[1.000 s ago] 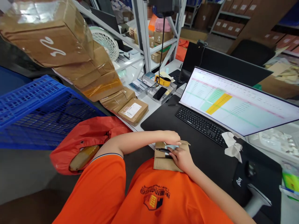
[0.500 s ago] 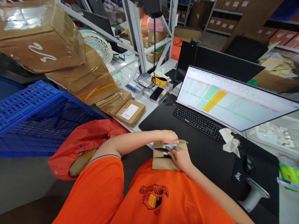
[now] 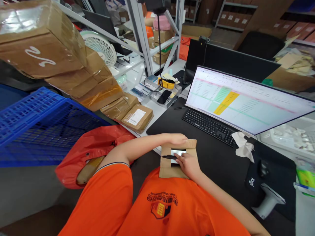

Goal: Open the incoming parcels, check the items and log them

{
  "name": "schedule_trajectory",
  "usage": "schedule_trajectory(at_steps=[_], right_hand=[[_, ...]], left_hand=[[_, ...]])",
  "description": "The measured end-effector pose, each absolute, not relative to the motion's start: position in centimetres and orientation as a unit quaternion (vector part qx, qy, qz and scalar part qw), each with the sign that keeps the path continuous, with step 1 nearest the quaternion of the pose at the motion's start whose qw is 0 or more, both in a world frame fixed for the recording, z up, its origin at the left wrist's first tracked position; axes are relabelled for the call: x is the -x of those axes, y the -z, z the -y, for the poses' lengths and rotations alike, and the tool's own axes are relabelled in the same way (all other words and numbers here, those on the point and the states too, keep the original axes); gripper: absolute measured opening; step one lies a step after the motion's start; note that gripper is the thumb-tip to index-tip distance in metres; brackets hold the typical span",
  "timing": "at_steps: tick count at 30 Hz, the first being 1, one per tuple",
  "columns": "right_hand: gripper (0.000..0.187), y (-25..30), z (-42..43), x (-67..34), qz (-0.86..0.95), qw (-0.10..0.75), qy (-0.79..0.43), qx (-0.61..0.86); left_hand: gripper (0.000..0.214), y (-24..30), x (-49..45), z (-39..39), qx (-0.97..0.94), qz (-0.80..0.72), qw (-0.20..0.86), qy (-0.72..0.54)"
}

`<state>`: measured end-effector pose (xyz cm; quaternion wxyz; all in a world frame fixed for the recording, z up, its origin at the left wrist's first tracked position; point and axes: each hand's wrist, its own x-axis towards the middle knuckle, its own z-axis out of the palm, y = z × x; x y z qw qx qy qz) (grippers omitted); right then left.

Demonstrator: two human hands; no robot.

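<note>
Bright lt, R hand [image 3: 188, 165] sharp, edges warped

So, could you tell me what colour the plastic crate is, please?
The plastic crate is bright blue, clearest in the head view.

From my remote feed I log the colours. The cardboard mailer [image 3: 165, 170] reads plain kraft brown. The T-shirt [image 3: 103, 200] is vivid orange, its chest crest [image 3: 159, 209] printed in dark tones and yellow. The plastic crate [image 3: 41, 127] is bright blue in a lattice grid, and the bag [image 3: 95, 141] beside it is red-orange. The top parcel [image 3: 41, 55] is brown, marked with a white squiggle. The spreadsheet [image 3: 246, 108] shows pale green rows — one yellow block, a pink line across.
</note>
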<state>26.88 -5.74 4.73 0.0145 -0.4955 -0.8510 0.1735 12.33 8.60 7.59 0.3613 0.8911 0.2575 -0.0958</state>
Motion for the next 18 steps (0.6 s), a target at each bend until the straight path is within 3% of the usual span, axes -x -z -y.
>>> schedule_trajectory(at_steps=[5,9,13,18], right_hand=[[0.036,-5.0,5.6,-27.5,0.857,0.054,-0.202,0.471],[0.036,-5.1,6.4,-30.6,0.845,0.167,-0.228,0.454],[0.043,-2.4,7.6,-36.6,0.714,0.273,-0.21,0.609],[0.051,4.0,8.6,-43.4,0.531,0.195,-0.142,0.813]], left_hand=[[0.04,-5.3,-12.0,-11.1,-0.859,-0.278,0.418,0.101],[0.047,-3.5,-11.7,-11.1,-0.835,-0.305,0.444,0.109],[0.052,-2.1,-11.7,-9.6,-0.829,-0.324,0.444,0.098],[0.042,-4.6,-11.7,-8.9,-0.843,-0.378,0.38,0.04]])
